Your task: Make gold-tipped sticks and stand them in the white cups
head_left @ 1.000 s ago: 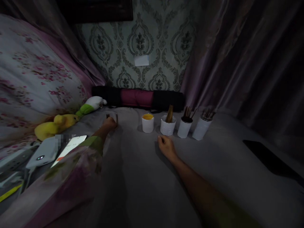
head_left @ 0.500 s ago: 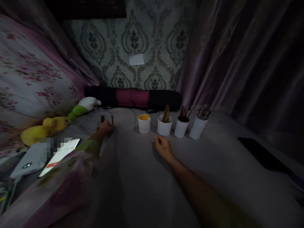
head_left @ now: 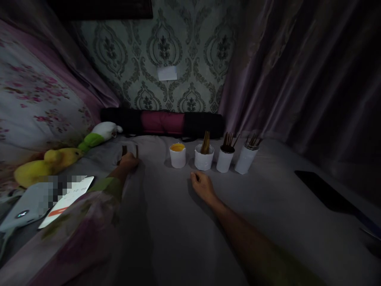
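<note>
My left hand [head_left: 128, 161] rests on the grey sheet at the left, its fingers closed around something. Dark upright pieces show on both sides of it, too dim to name. My right hand [head_left: 202, 184] lies curled shut on the sheet, with nothing visible in it. Just beyond it stand white containers in a row. The leftmost cup [head_left: 178, 159] has a yellow inside. A wider cup [head_left: 203, 161] holds golden-brown sticks [head_left: 206, 142]. Beside it, a cup with a dark inside [head_left: 224, 162] holds brown sticks. The tallest container [head_left: 245, 161] leans slightly and holds several thin dark sticks.
A black and maroon roll [head_left: 162, 122] lies along the patterned wall. Yellow [head_left: 44, 165] and green-white [head_left: 100, 133] plush toys lie at the left, near a lit phone [head_left: 67, 202] and a grey device [head_left: 26, 206]. A dark flat object [head_left: 323, 190] lies at the right.
The view has shifted a little, so most things sit slightly further left. Both hands hold the same poses, and the containers stand as before.
</note>
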### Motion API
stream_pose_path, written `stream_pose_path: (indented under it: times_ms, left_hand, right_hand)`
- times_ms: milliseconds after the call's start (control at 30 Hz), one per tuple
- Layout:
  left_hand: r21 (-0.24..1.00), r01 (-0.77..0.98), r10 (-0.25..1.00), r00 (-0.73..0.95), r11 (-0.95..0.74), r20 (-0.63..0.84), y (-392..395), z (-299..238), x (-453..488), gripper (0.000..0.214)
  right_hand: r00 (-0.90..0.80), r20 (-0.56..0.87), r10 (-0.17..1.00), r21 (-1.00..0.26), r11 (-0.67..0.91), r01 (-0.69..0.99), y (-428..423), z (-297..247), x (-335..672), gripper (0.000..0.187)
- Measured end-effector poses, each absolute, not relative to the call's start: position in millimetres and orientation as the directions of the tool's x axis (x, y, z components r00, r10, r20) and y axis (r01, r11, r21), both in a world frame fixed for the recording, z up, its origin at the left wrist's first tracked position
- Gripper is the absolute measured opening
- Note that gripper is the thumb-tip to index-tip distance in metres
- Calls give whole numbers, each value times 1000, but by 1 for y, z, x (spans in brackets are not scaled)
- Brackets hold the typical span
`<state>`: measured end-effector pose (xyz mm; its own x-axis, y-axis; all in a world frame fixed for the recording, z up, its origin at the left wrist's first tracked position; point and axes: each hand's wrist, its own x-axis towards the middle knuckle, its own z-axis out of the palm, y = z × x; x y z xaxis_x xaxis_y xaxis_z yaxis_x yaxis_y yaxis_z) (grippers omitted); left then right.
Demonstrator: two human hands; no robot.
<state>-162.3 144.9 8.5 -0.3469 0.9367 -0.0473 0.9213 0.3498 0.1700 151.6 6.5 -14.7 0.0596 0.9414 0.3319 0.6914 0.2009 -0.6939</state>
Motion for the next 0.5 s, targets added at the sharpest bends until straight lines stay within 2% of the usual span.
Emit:
stream_pose_path:
  times_ms: [500]
  left_hand:
    - [114, 933, 940, -336, 340, -54, 150, 9, -164, 21]
  right_hand:
    - [51, 333, 942, -691, 207, 693, 5, -12, 151, 33]
